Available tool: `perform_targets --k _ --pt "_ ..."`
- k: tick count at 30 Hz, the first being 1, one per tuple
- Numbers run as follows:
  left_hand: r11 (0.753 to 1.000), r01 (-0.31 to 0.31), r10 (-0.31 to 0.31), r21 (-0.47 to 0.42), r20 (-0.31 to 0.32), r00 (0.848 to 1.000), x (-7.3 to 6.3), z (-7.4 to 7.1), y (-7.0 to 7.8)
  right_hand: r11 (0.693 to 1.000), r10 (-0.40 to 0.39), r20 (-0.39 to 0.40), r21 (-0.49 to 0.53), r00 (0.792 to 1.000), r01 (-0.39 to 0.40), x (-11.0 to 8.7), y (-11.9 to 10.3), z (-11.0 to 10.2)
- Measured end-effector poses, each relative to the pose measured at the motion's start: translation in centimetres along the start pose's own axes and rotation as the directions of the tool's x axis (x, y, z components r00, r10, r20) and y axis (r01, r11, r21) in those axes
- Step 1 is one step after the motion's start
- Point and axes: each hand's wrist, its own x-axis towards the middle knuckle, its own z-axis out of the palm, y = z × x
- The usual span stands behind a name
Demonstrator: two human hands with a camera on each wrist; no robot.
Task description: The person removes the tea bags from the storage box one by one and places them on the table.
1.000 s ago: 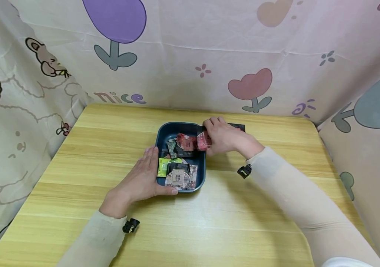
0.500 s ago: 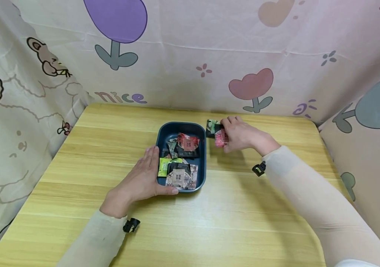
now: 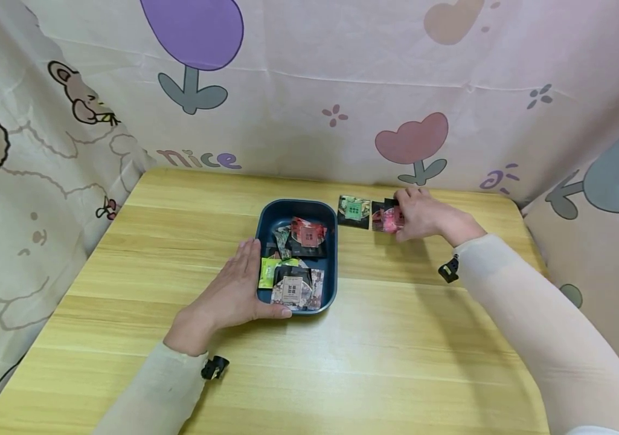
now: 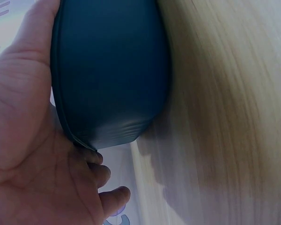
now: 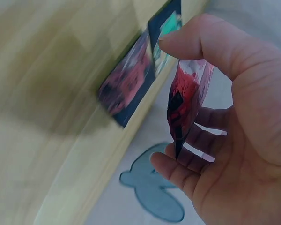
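My left hand (image 3: 224,290) lies along the left side of a dark blue rectangular box (image 3: 333,254), fingers straight against its wall and thumb at the front corner. Between thumb and fingers, my right hand (image 3: 429,214) pinches a black and pink sachet (image 5: 188,91), seen edge-on in the right wrist view. In the head view the pinched sachet overlaps a dark red sachet (image 3: 377,217) lying flat on the table. Left of that one lies a black and green sachet (image 3: 354,210). The left wrist view shows the box's outer wall (image 4: 112,70) beside the palm.
Inside the box are a red sachet (image 3: 308,237), a lime-green sachet (image 3: 267,273), a grey-white sachet (image 3: 291,291) and a small dark patterned one (image 3: 282,240). The wooden table (image 3: 374,350) meets a printed cloth (image 3: 287,121) behind and at both sides.
My right hand has moved right, from the box's right edge past the green sachet, with the pink sachet in its grip. The flat dark red sachet has come into sight. My left hand stays put.
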Motion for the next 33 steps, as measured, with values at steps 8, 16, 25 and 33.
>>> perform_targets --k 8,16,25,33 --pt "1.0 0.001 -0.001 -0.005 -0.002 1.0 -0.1 0.0 0.0 0.998 0.067 0.029 -0.014 0.997 -0.067 0.0 3.0 0.0" --pt "1.0 -0.008 0.007 -0.007 -0.005 1.0 -0.2 0.0 -0.1 0.992 0.123 0.097 -0.023 0.988 -0.121 0.0 5.3 0.8" --pt "1.0 -0.009 0.009 0.002 -0.014 1.0 -0.2 0.0 -0.1 0.991 0.132 0.136 -0.049 0.982 -0.126 0.7 6.4 1.3" --pt "1.0 0.007 -0.007 0.004 0.001 1.0 -0.1 0.0 0.0 0.992 0.124 0.152 -0.041 0.981 -0.119 1.5 6.7 1.8"
